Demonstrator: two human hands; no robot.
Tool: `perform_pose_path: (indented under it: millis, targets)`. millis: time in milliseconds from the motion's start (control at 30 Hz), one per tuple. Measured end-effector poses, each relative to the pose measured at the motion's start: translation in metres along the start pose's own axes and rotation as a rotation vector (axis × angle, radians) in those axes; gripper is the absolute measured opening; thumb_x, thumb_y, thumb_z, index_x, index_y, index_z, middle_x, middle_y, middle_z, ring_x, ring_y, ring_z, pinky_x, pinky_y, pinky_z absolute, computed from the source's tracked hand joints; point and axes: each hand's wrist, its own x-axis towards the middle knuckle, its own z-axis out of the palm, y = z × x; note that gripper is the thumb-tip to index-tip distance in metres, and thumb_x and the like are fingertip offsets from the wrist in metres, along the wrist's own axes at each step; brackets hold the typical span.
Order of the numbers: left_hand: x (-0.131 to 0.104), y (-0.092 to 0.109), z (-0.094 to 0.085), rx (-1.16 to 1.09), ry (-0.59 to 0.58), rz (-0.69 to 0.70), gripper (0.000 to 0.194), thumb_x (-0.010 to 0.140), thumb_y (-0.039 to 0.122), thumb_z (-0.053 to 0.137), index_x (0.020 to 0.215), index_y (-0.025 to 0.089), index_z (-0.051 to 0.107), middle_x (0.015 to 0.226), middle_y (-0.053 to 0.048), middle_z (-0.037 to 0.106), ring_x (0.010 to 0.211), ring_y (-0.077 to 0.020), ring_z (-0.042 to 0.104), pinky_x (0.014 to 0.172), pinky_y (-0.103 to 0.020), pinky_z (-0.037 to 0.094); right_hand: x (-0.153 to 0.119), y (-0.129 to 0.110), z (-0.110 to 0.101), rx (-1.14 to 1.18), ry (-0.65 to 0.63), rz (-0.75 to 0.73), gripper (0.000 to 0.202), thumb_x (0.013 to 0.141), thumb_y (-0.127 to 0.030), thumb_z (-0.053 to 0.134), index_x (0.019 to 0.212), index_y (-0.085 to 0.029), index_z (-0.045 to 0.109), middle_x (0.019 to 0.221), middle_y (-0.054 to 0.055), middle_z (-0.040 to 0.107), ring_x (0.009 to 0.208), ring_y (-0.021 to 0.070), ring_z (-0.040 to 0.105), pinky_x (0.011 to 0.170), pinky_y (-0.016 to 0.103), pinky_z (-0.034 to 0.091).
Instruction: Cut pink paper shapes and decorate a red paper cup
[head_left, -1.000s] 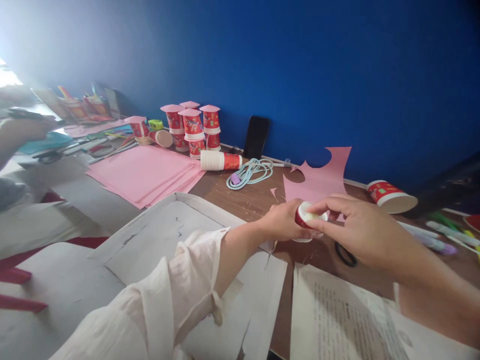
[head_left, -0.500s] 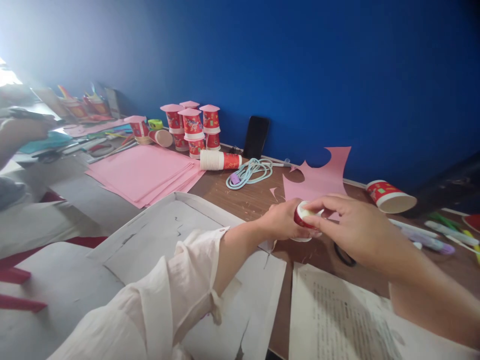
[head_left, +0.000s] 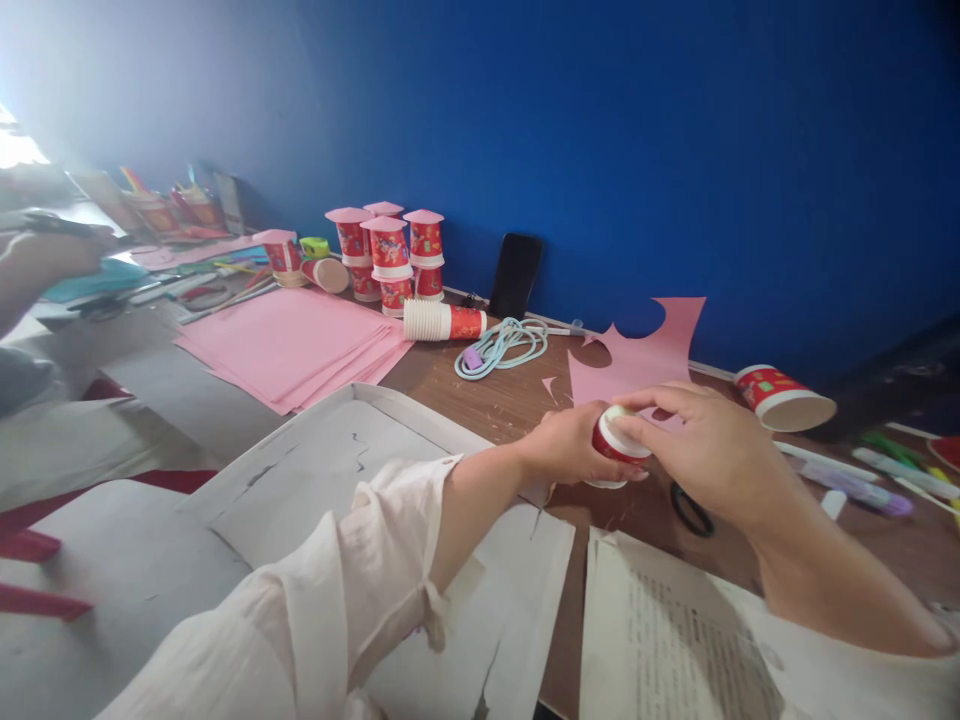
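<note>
My left hand [head_left: 574, 447] is wrapped round a red paper cup [head_left: 616, 440], which is tilted with its white base facing up and towards the right. Over that base, my right hand [head_left: 705, 450] pinches a small whitish thing [head_left: 616, 413] between thumb and fingers, against the cup's end. Most of the whitish thing is hidden by the fingers, so its kind is unclear. Just behind both hands lies a pink paper sheet [head_left: 637, 365] with round pieces cut out. A black loop [head_left: 691, 510] rests on the table below my right hand.
Pink-topped red cups [head_left: 388, 245] stand stacked by the blue wall, near nested cups [head_left: 442, 321], a coiled pale-blue cord [head_left: 504, 348] and a phone [head_left: 516, 275]. Pink sheets [head_left: 285, 340], a shallow white box lid [head_left: 375, 400], printed pages [head_left: 660, 620] and another cup [head_left: 784, 397] surround me. Another person's hand [head_left: 56, 258] is far left.
My right hand has shifted slightly with the whitish thing across the cup's base. The cup is a little lower and further right in view. My left hand keeps its hold.
</note>
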Motion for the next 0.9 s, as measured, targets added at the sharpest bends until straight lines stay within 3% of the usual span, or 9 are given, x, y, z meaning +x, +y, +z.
perform_pose_path:
  millis: [100, 300, 433, 633, 900]
  targets:
    - [0.000, 0.001, -0.001, 0.017, -0.001, -0.010, 0.067, 0.063, 0.055, 0.077, 0.119, 0.024, 0.056, 0.112, -0.005, 0.069, 0.105, -0.0261, 0.063, 0.089, -0.036, 0.050, 0.000, 0.003, 0.000, 0.017, 0.053, 0.015, 0.023, 0.082, -0.040, 0.058, 0.091, -0.030, 0.076, 0.097, 0.002, 0.073, 0.083, 0.0241, 0.066, 0.068, 0.036, 0.048]
    - [0.000, 0.001, 0.000, -0.025, -0.022, 0.041, 0.057, 0.067, 0.049, 0.075, 0.117, 0.027, 0.058, 0.111, 0.000, 0.069, 0.103, -0.0208, 0.064, 0.091, -0.032, 0.048, -0.003, -0.002, -0.003, 0.015, -0.058, -0.056, 0.021, 0.083, -0.039, 0.058, 0.091, -0.033, 0.076, 0.099, 0.000, 0.074, 0.092, 0.0244, 0.066, 0.072, 0.035, 0.049]
    - [0.000, 0.002, -0.001, 0.002, -0.018, 0.006, 0.060, 0.064, 0.053, 0.076, 0.114, 0.024, 0.059, 0.109, -0.002, 0.069, 0.101, -0.0232, 0.064, 0.088, -0.033, 0.049, 0.000, 0.004, 0.000, -0.081, 0.015, -0.057, 0.024, 0.084, -0.037, 0.054, 0.090, -0.031, 0.076, 0.097, 0.003, 0.073, 0.097, 0.0286, 0.064, 0.077, 0.040, 0.048]
    - [-0.001, 0.003, -0.002, 0.018, -0.019, -0.034, 0.064, 0.062, 0.055, 0.077, 0.115, 0.024, 0.057, 0.112, -0.005, 0.068, 0.105, -0.0251, 0.063, 0.089, -0.036, 0.049, 0.001, 0.011, 0.001, 0.038, 0.095, 0.049, 0.029, 0.084, -0.045, 0.056, 0.100, -0.029, 0.074, 0.103, 0.004, 0.073, 0.086, 0.0253, 0.067, 0.074, 0.039, 0.050]
    - [0.000, 0.003, -0.002, 0.023, -0.021, -0.005, 0.062, 0.062, 0.055, 0.076, 0.113, 0.024, 0.058, 0.108, -0.003, 0.070, 0.101, -0.0246, 0.064, 0.087, -0.034, 0.050, 0.002, 0.007, 0.009, -0.105, 0.096, -0.092, 0.026, 0.085, -0.038, 0.052, 0.094, -0.029, 0.075, 0.102, 0.006, 0.072, 0.098, 0.0305, 0.064, 0.077, 0.043, 0.049]
